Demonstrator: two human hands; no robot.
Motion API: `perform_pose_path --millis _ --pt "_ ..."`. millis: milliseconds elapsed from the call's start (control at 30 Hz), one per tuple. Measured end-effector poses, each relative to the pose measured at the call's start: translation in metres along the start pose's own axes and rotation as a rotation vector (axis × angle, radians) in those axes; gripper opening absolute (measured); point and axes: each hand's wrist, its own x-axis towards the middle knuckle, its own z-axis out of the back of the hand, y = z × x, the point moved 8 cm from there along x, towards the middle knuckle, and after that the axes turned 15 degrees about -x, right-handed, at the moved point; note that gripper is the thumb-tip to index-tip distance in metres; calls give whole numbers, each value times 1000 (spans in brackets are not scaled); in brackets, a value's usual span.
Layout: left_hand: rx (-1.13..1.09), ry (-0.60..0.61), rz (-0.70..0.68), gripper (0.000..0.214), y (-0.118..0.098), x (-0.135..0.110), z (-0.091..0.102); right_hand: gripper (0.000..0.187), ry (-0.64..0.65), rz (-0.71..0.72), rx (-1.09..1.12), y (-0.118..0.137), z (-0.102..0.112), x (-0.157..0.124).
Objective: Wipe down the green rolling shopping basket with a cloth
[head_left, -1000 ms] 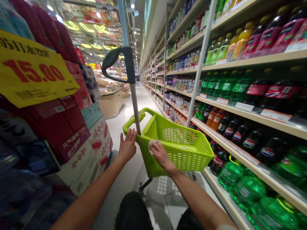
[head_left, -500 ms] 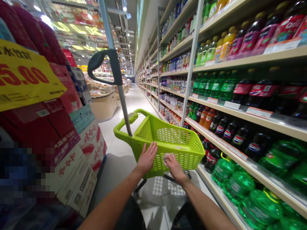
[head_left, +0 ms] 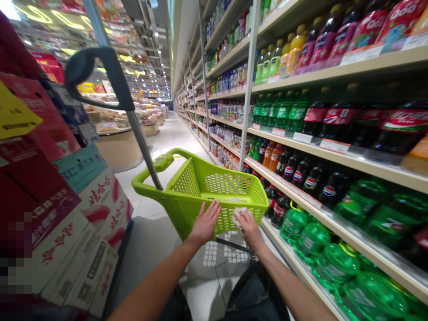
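A lime-green plastic shopping basket cart [head_left: 182, 209] with perforated walls stands in front of me in the aisle. My left hand [head_left: 205, 221] lies flat against its near side wall, fingers stretched out and touching the top edge. In my right hand [head_left: 249, 227] a crumpled whitish cloth [head_left: 240, 216] is gripped and pressed to the same wall, closer to the cart's right end. A grey pole with a dark grey loop handle [head_left: 125, 84] rises from the cart's left end. Some small pale thing lies on the basket's floor; I cannot make out what.
Shelves of drink bottles [head_left: 281, 111] run along the right, with large green bottles [head_left: 327, 258] at the bottom. Stacked cartons [head_left: 96, 200] stand close on the left. Beyond the cart, a pale tiled aisle [head_left: 170, 133] stretches away past round display counters [head_left: 120, 149].
My view has turned a little to the right, so the cart appears farther left. My right hand and the cloth have slid rightward along the basket wall. The left hand stays on the wall.
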Motion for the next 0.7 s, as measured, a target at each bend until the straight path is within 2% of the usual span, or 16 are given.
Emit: perform_pose_path --millis 67,133,233,300,467,533,633,700 --pt "2 4 -6 60 -5 7 -4 29 -29 -14 -18 -9 6 9" --pt "7 4 -23 59 -12 13 -6 26 -7 -16 -36 -14 4 9" --pt "7 14 -59 60 -20 18 -8 26 103 0 -62 -18 -10 -14" --pt "-4 22 -73 60 -23 19 -9 29 142 -4 -73 -24 -11 -27" --pt "-11 23 -55 62 -24 24 -8 28 -25 -62 -69 -53 16 -12" --pt "-19 20 -63 62 -27 28 -6 27 5 -77 -85 -61 13 -13" --pt "-31 21 -85 62 -30 30 -4 30 108 -67 -93 -62 1 -31" --pt "-32 25 -78 62 -27 29 -4 33 93 -70 -91 -64 3 -38"
